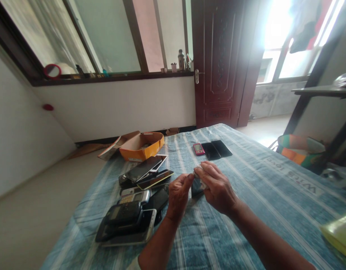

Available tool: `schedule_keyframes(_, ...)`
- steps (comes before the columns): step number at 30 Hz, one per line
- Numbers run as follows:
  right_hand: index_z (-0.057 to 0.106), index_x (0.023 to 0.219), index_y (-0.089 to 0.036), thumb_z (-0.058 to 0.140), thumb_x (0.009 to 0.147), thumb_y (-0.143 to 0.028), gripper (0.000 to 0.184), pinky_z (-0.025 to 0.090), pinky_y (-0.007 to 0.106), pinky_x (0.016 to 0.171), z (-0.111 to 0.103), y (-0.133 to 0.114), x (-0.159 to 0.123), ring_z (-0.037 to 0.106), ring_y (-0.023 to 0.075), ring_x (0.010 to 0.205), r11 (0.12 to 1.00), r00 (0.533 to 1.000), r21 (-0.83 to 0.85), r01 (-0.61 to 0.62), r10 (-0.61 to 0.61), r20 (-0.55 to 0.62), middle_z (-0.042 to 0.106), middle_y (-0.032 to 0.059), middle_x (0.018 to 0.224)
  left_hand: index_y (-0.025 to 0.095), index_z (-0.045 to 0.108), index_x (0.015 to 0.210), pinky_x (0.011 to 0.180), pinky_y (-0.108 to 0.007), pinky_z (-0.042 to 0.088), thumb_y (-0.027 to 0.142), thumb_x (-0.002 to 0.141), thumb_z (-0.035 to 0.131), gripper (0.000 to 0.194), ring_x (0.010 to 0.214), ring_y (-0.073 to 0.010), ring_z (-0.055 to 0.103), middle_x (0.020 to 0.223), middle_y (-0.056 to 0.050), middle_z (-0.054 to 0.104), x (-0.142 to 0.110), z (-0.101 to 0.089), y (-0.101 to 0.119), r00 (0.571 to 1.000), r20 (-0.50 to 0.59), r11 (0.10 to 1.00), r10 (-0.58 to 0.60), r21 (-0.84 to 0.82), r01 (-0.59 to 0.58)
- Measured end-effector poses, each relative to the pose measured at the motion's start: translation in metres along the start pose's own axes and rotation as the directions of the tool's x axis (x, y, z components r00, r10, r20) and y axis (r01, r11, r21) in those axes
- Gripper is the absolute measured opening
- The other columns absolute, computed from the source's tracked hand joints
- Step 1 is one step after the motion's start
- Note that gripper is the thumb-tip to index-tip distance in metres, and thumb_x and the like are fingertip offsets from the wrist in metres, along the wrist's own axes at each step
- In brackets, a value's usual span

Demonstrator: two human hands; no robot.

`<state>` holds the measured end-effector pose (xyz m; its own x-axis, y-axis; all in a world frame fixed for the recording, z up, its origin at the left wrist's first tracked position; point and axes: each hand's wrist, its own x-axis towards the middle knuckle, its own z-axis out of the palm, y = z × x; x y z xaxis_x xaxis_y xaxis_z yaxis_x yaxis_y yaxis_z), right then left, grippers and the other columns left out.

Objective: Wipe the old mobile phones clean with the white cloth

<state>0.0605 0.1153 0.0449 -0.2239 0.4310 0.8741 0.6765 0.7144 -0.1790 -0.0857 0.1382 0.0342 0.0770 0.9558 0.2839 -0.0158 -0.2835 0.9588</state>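
Above blue striped fabric (pixel 234 195), right hand (pixel 217 187) clamps white cloth (pixel 202 184); left hand (pixel 178 195) pinches dark object (pixel 196 189).

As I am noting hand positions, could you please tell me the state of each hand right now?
Left hand: closed, apparently gripping a dark, flat object.
Right hand: closed on a crumpled white wipe, beside that object.

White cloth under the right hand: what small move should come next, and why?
Probably slide the white cloth down the dark device: the right hand bunches it near the far end, the left hand is there too, and the near part shows uncovered.
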Motion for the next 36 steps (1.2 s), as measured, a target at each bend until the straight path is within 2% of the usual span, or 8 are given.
schedule_keyframes(6,0.057,0.122,-0.014,0.043,0.079,-0.004,0.046,0.045,0.046,0.101,0.005,0.005,-0.005,0.050,0.0263,0.119,0.998,0.997,0.016,-0.064,0.064,-0.032,0.059,0.0139,0.116,0.015,0.058,0.063,0.055,-0.021,0.032,0.049,0.080,0.062,0.038,0.057,-0.0094,0.035,0.058,0.005,0.043,0.002,-0.002,-0.003,1.000,0.016,1.000,-0.010,-0.025,0.011)
schedule_keyframes(11,0.059,0.122,-0.018,0.045,0.081,-0.006,0.045,0.048,0.041,0.098,0.009,0.004,-0.007,0.055,0.0232,0.113,0.973,0.976,0.145,-0.181,0.196,-0.097,0.060,0.0121,0.116,0.015,0.060,0.065,0.057,-0.022,0.032,0.049,0.081,0.060,0.037,0.058,-0.0099,0.036,0.059,0.004,0.045,0.002,-0.003,-0.003,1.000,0.007,1.000,0.018,0.016,-0.018)
schedule_keyframes(18,0.066,0.111,-0.019,0.049,0.083,-0.014,0.033,0.050,0.034,0.089,0.014,0.000,-0.004,0.061,0.0196,0.100,0.799,0.857,0.436,-0.414,0.503,-0.110,0.063,0.0087,0.109,0.015,0.058,0.062,0.056,-0.022,0.032,0.050,0.079,0.062,0.038,0.057,-0.0096,0.036,0.056,0.005,0.045,0.001,-0.002,0.002,1.000,-0.021,1.000,-0.016,-0.006,0.016)
schedule_keyframes(22,0.070,0.104,-0.020,0.054,0.083,-0.021,0.026,0.050,0.034,0.086,0.015,-0.003,-0.001,0.062,0.0190,0.093,0.695,0.787,0.540,-0.475,0.610,-0.092,0.066,0.0067,0.103,0.015,0.062,0.066,0.058,-0.023,0.035,0.050,0.079,0.061,0.037,0.058,-0.0106,0.040,0.058,0.003,0.051,0.000,0.000,0.007,0.999,-0.018,0.999,-0.029,-0.044,0.028)
schedule_keyframes(28,0.069,0.105,-0.019,0.056,0.082,-0.026,0.026,0.048,0.034,0.086,0.014,-0.004,0.001,0.060,0.0187,0.092,0.604,0.745,0.620,-0.501,0.665,-0.046,0.066,0.0051,0.099,0.015,0.062,0.068,0.061,-0.023,0.039,0.047,0.080,0.060,0.034,0.060,-0.0115,0.046,0.062,0.002,0.054,0.000,-0.002,0.006,1.000,-0.011,0.997,-0.004,-0.076,0.004)
schedule_keyframes(32,0.070,0.096,-0.018,0.053,0.084,-0.028,0.023,0.047,0.030,0.076,0.019,-0.003,-0.006,0.058,0.0170,0.080,0.556,0.713,0.580,-0.595,0.698,0.062,0.064,0.0027,0.083,0.015,0.061,0.067,0.061,-0.022,0.040,0.045,0.080,0.062,0.033,0.060,-0.0109,0.046,0.062,0.002,0.054,0.004,-0.007,-0.003,0.995,-0.095,0.989,-0.011,-0.151,-0.003)
schedule_keyframes(34,0.070,0.090,-0.018,0.051,0.085,-0.029,0.023,0.046,0.029,0.072,0.023,-0.002,-0.011,0.057,0.0162,0.077,0.573,0.727,0.541,-0.616,0.677,0.111,0.062,0.0022,0.079,0.015,0.061,0.067,0.063,-0.022,0.041,0.044,0.079,0.063,0.032,0.062,-0.0107,0.049,0.063,0.002,0.055,0.007,-0.010,-0.007,0.990,-0.142,0.979,-0.015,-0.204,-0.014)
schedule_keyframes(36,0.069,0.090,-0.018,0.050,0.086,-0.029,0.023,0.045,0.028,0.073,0.028,0.000,-0.016,0.056,0.0162,0.078,0.620,0.763,0.509,-0.597,0.636,0.119,0.062,0.0026,0.080,0.014,0.061,0.066,0.065,-0.022,0.043,0.043,0.077,0.066,0.031,0.062,-0.0104,0.051,0.064,0.002,0.057,0.008,-0.013,-0.010,0.986,-0.166,0.968,-0.031,-0.251,-0.012)
